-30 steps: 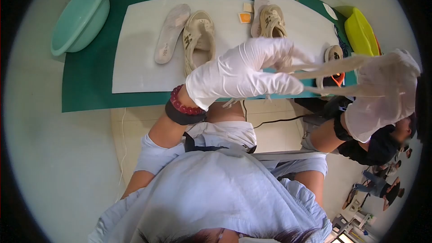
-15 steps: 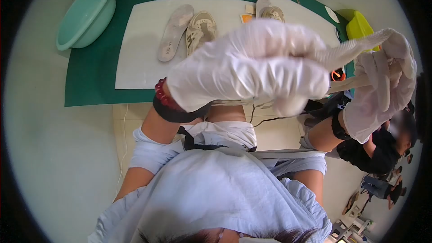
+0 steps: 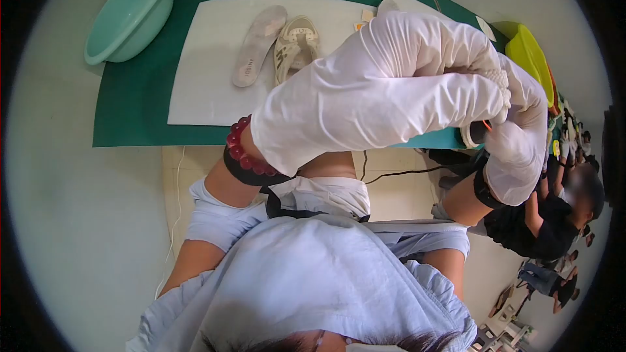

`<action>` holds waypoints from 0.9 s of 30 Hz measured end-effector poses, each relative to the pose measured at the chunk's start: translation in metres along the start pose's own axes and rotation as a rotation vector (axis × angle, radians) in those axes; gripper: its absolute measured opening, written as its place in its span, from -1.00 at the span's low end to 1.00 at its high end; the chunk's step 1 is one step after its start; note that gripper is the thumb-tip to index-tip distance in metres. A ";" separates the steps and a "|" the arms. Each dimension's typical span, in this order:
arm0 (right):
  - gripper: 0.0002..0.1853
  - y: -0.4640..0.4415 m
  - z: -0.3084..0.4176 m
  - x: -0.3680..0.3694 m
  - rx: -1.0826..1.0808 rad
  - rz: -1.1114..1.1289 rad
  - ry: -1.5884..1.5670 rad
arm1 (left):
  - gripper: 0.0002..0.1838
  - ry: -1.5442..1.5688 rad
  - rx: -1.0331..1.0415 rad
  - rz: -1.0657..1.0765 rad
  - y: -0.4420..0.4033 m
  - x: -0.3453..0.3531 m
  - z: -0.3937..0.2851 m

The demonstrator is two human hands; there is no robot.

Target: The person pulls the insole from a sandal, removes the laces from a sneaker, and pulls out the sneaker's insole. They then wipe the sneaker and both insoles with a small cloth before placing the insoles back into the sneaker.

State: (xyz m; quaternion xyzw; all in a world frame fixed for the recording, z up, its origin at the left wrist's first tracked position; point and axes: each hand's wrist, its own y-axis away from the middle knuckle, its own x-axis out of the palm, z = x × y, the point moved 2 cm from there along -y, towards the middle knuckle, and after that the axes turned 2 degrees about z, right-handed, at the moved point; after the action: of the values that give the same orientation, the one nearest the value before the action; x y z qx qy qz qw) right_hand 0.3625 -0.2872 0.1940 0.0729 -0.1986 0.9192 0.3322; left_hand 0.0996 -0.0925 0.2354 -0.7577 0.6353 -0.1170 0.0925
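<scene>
My left hand (image 3: 398,85), in a white glove with a red bead bracelet at the wrist, is closed on a bunched whitish lace (image 3: 499,94). My right hand (image 3: 521,130), gloved in white too, meets it at the right and is closed on the same lace; its fingertips are partly hidden. Behind my left hand, a beige shoe (image 3: 297,49) without a visible lace lies on the white board (image 3: 202,65), beside a pale insole (image 3: 259,45). Of a second insole (image 3: 388,6) only the tip shows; the other beige shoe is hidden behind my left hand.
A mint-green basin (image 3: 127,19) stands at the table's left end, a yellow-green basin (image 3: 529,58) at the right. A dark shoe (image 3: 476,132) shows below my hands. Black cables (image 3: 404,173) cross the floor. Another person (image 3: 548,225) in dark clothes is at the right.
My hands have come together, and the lace stretched between them is now bunched up. My right hand has moved left; my left hand moved right and now covers the second shoe.
</scene>
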 end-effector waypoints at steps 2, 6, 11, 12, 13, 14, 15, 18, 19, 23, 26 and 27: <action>-0.46 0.001 0.008 0.009 -0.036 0.018 -0.002 | -0.68 0.007 0.000 0.004 0.000 0.001 -0.002; -0.42 -0.001 0.027 0.029 -0.111 0.069 -0.008 | -0.65 0.039 0.015 0.006 -0.002 0.003 -0.001; -0.36 -0.005 0.043 0.067 -0.148 0.166 0.038 | -0.51 0.110 0.087 -0.018 -0.008 0.018 0.024; -0.36 -0.004 0.048 0.091 -0.158 0.125 0.138 | -0.49 0.057 0.140 -0.032 -0.010 0.020 0.028; -0.36 -0.006 0.048 0.089 -0.171 0.125 0.172 | -0.47 0.005 0.192 -0.047 -0.012 0.020 0.032; -0.36 -0.009 0.049 0.087 -0.183 0.125 0.205 | -0.46 -0.147 0.257 -0.096 -0.013 0.020 0.036; -0.36 -0.015 0.047 0.057 -0.198 0.168 0.172 | -0.45 -0.298 0.321 -0.145 -0.014 0.019 0.038; -0.37 -0.015 0.057 0.055 -0.169 0.311 0.278 | -0.47 -0.222 0.122 -0.079 -0.017 0.021 0.036; -0.37 -0.013 0.059 0.062 -0.155 0.329 0.311 | -0.46 -0.108 -0.007 -0.020 -0.017 0.022 0.037; -0.44 -0.018 0.064 0.078 -0.132 0.542 0.196 | -0.61 -0.001 0.179 0.131 -0.017 0.031 0.068; -0.63 -0.028 0.078 0.086 -0.078 0.593 -0.206 | -0.64 0.179 -0.149 0.371 0.004 0.037 0.071; -0.70 -0.022 0.084 0.091 -0.070 0.506 -0.333 | -0.65 0.050 -0.272 0.462 0.014 0.034 0.072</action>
State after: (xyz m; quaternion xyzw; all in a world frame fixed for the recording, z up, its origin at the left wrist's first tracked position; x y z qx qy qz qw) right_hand 0.3069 -0.2535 0.3021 0.1594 -0.2936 0.9408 0.0576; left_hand 0.1131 -0.1293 0.1649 -0.5951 0.8033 -0.0251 -0.0017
